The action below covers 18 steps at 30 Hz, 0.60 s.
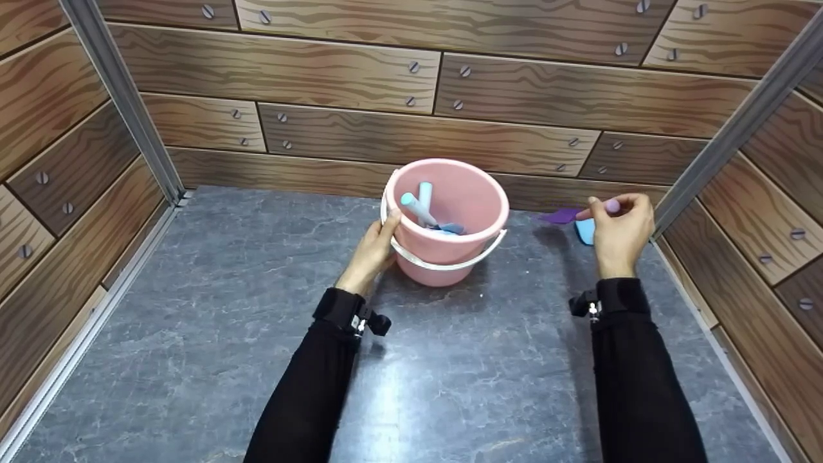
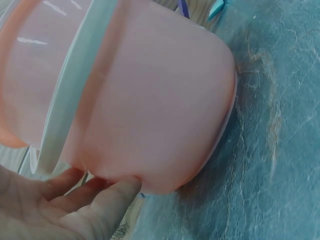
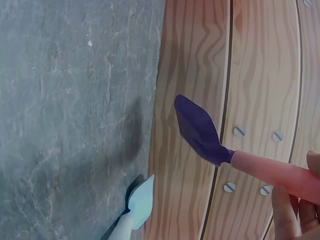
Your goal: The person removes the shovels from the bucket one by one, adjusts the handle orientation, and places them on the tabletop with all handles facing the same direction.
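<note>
A pink bucket [image 1: 440, 257] with a white handle [image 1: 443, 265] stands on the floor near the back wall. My left hand [image 1: 371, 254] grips its left side, the thumb at the rim; the left wrist view shows fingers against the bucket wall [image 2: 155, 100]. Inside the bucket lie light-blue handles [image 1: 418, 207] and a blue blade [image 1: 451, 227]. To the right, my right hand [image 1: 622, 228] holds a small trowel with a purple blade [image 1: 561, 216] by its pinkish handle [image 3: 272, 172], raised above the floor. A light-blue trowel [image 3: 141, 202] lies on the floor beneath, partly hidden in the head view.
Wood-patterned panels form the back wall [image 1: 347, 135] and both sides. Grey metal posts [image 1: 122, 96] stand at the two back corners. The floor [image 1: 244, 308] is dark grey with a marbled look.
</note>
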Tool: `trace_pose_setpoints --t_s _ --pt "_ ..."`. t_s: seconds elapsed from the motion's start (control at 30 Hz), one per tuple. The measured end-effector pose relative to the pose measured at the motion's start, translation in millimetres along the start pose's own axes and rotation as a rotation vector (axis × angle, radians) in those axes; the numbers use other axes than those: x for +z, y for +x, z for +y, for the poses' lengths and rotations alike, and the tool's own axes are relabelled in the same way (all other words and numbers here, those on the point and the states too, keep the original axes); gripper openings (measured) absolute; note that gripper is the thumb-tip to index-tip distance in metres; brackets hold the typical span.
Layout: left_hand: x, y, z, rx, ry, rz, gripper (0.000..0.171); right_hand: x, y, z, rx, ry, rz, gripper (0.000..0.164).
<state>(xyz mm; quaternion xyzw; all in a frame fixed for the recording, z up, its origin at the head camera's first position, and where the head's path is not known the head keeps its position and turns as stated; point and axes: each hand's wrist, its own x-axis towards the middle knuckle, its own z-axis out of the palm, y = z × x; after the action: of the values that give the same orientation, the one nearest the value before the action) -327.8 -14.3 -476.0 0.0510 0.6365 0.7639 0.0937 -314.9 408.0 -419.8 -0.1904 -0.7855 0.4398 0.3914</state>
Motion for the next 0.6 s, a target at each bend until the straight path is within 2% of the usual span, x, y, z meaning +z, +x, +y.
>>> trace_pose_setpoints --t_s 0.4,0.6 --pt "0.2 1.1 -0.4 -0.011 0.034 0.043 0.078 1 -1 12 -0.013 -0.123 -0.017 0.034" --pt "-0.1 0.8 0.2 -0.014 0.056 0.050 0.079 0 -4 17 -0.052 -0.191 -0.035 0.034"
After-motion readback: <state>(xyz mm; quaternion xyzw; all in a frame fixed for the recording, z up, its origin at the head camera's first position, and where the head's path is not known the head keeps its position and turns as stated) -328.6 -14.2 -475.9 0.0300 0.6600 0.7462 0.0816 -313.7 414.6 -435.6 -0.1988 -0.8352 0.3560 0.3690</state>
